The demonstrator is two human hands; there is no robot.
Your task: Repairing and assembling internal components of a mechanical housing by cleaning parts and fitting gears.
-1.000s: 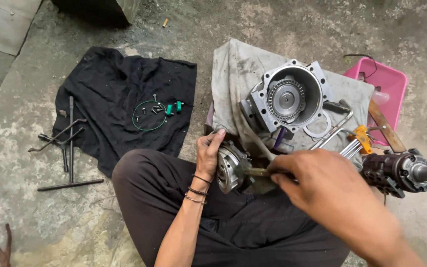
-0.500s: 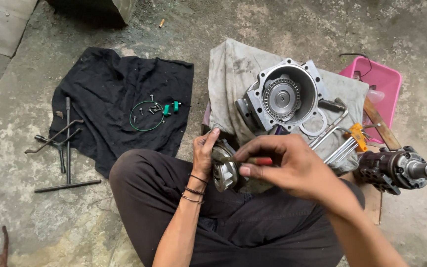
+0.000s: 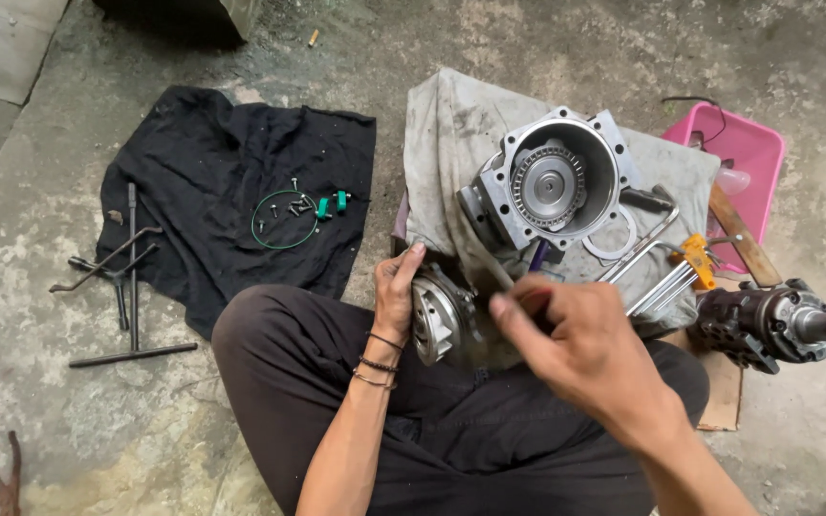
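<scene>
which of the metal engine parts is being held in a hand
The small round finned part, gripped by the left hand at the lap. The big round housing and the dark shaft assembly lie untouched.

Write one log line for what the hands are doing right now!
left hand: steadies round metal part on lap | right hand: raised above it, grip unclear | housing: on grey cloth
</scene>
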